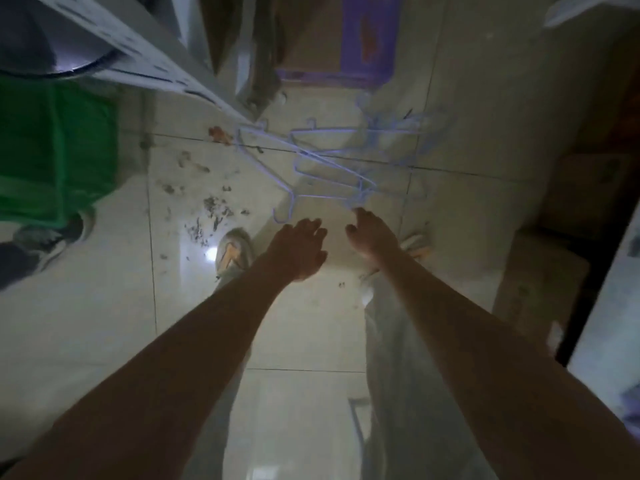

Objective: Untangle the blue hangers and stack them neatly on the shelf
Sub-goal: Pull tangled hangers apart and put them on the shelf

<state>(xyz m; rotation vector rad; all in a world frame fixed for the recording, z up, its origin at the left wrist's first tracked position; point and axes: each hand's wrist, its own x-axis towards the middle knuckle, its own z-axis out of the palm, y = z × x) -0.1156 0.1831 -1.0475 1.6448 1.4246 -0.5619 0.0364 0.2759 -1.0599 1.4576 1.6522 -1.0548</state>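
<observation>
A tangle of thin blue hangers (332, 157) lies on the pale tiled floor ahead of me, hooks and bars crossing one another. My right hand (372, 233) reaches down at the near edge of the pile, its fingertips at the closest hanger's corner; whether it touches is unclear in the blur. My left hand (298, 249) hovers just left of it, fingers relaxed and holding nothing. A grey metal shelf frame (145, 53) slants across the upper left.
A purple plastic crate (367, 39) stands beyond the hangers. Green fabric (52, 150) hangs at the left, with another person's shoe (52, 237) below it. Dirt and debris (207, 209) speckle the tiles. Cardboard boxes (543, 275) sit at the right. My own shoes and trouser legs are below.
</observation>
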